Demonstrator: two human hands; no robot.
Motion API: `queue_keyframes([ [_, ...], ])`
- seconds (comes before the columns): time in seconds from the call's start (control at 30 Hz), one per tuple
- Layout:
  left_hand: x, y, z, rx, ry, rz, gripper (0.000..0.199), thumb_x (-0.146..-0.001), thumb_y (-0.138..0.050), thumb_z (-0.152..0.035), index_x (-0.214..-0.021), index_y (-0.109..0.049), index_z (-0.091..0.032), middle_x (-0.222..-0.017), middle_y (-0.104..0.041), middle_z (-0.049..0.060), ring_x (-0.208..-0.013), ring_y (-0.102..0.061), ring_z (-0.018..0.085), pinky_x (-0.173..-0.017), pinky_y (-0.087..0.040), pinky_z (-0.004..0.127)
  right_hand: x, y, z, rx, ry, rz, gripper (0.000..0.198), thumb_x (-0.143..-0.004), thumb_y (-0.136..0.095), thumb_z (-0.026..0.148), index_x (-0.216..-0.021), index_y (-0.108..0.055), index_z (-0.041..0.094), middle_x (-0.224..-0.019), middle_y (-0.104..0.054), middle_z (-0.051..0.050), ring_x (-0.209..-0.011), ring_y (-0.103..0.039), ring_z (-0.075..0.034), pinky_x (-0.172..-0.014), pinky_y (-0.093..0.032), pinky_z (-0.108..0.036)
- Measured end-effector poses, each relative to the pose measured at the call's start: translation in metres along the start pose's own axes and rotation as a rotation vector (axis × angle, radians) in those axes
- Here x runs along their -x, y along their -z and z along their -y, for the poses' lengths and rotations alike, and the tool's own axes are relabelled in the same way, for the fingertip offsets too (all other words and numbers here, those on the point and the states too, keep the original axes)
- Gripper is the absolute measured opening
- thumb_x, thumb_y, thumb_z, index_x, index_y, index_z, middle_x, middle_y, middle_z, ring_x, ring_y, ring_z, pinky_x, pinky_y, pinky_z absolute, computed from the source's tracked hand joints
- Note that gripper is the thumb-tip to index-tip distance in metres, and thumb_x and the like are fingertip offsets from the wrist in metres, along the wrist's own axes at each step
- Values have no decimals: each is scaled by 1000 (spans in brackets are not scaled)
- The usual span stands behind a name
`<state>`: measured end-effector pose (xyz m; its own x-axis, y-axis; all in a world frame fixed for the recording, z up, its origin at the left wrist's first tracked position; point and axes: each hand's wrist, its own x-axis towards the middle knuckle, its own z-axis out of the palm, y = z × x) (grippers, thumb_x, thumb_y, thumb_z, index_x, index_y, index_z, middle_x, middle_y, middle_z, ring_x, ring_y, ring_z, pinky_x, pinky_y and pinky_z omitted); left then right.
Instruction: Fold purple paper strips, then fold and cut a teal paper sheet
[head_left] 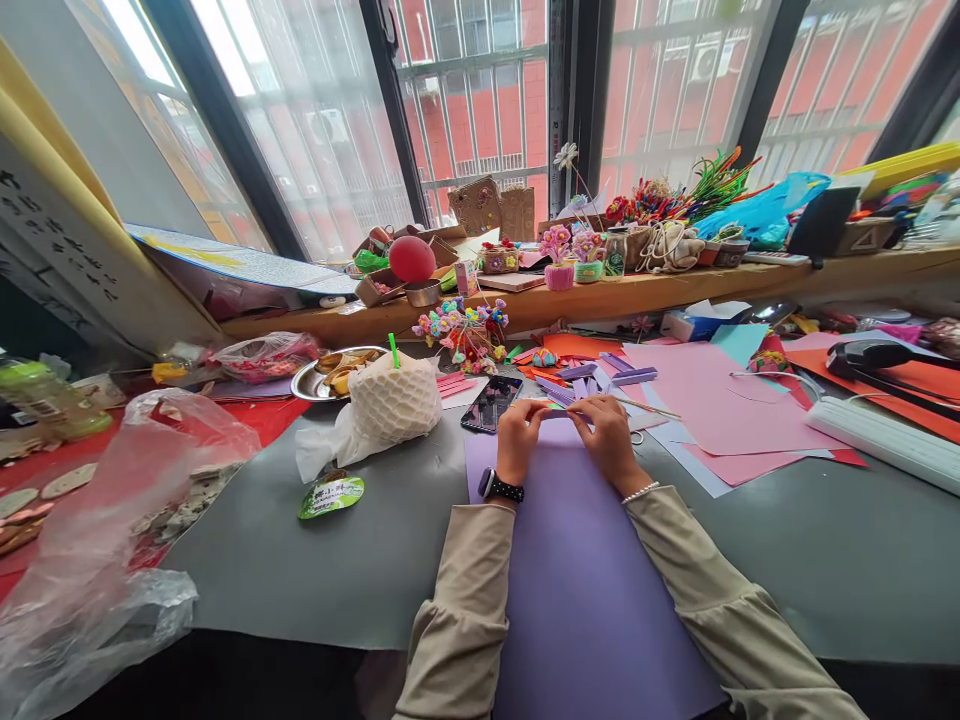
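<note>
A narrow purple paper strip stretches between my two hands above the far end of a large purple paper sheet. My left hand pinches its left end, with a dark watch on the wrist. My right hand is closed on the other end, a white bead bracelet on that wrist. A thin wooden stick runs out to the right behind my right hand; I cannot tell whether the hand touches it. Just past the hands lie several folded purple paper strips. Beside my left hand is a black phone.
Left stands a net-wrapped drink with a green straw, near a green label and a metal plate. A plastic bag hangs over the left edge. Pink sheets and a white power strip lie right. Crafts crowd the wooden sill.
</note>
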<state>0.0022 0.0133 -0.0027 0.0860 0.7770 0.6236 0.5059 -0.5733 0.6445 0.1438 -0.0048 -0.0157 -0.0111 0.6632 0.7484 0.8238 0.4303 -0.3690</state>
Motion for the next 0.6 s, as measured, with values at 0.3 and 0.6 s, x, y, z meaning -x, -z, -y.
queue_keyframes([
  [0.3,-1,3,-1,31,-51,-94,13,-76,-49,-23,-82,-58,-16,-80,-60,4,-76,-54,13,-68,-43,24,-1,-1,-1,-46,-2,9,14,-77,-47,25,-77,-60,21,-79,-62,-3,-81,-49,-20,-73,-34,-34],
  [0.6,1,4,-5,-48,74,-12,11,-75,-50,-19,-74,-61,-18,-73,-63,2,-69,-56,13,-64,-41,23,-1,-1,-5,-82,-119,-64,19,-78,-43,29,-76,-59,19,-76,-61,-5,-78,-50,-21,-72,-36,-35],
])
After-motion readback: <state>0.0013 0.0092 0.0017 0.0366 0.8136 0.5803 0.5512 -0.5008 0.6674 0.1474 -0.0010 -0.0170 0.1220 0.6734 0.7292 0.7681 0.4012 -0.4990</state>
